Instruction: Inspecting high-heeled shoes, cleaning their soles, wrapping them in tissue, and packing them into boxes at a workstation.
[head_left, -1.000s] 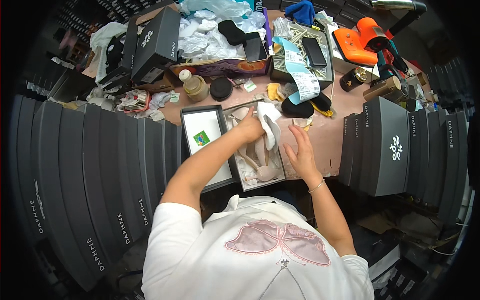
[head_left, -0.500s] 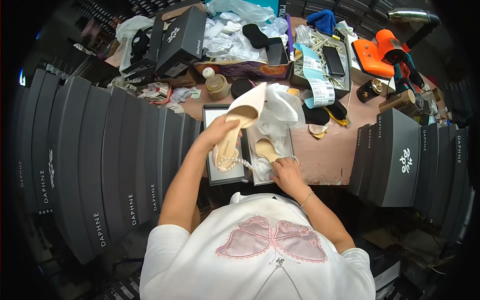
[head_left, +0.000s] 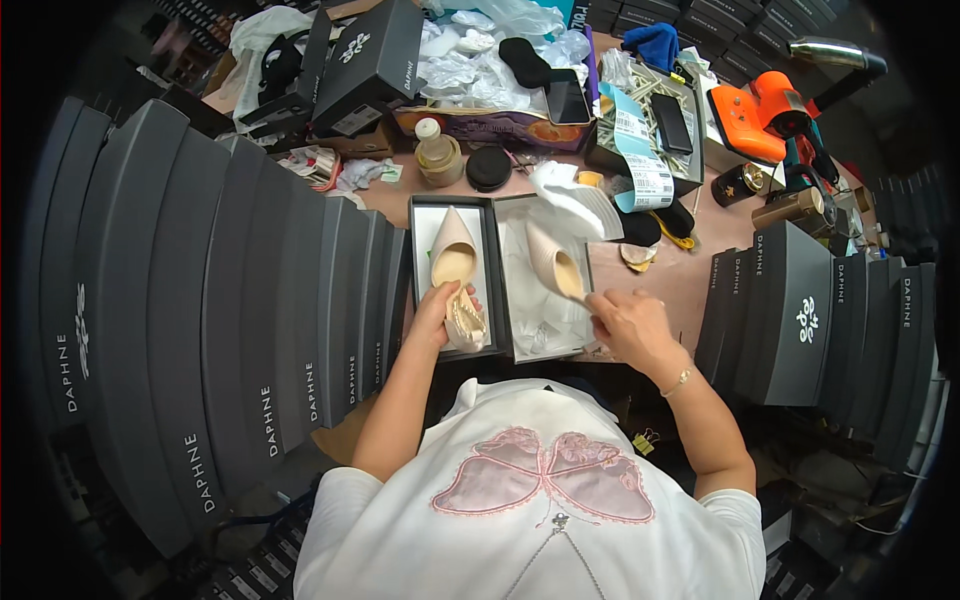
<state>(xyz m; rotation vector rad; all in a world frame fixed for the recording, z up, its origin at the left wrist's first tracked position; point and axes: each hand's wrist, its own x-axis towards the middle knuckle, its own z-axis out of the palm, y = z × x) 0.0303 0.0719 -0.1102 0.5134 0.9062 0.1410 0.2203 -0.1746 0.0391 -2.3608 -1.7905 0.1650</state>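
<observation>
My left hand is closed around the back part of a pale pink pointed-toe shoe. It holds the shoe low over the left, white-lined half of a dark shoebox, toe pointing away from me. Pearl-like beads show on the strap beside my fingers. The matching shoe is over the right half, above white tissue paper. My right hand pinches it at the heel end, just past the box's right edge. Part of that shoe's back is hidden by my fingers.
Tall rows of dark shoeboxes stand at left, more boxes at right. Beyond the open box are a bottle, a round black item, a label strip, a phone and an orange device.
My left hand has lowered its shoe from a raised tilt to just over the box's left half. My right hand has moved right, and the second shoe's toe has swung up and left.
</observation>
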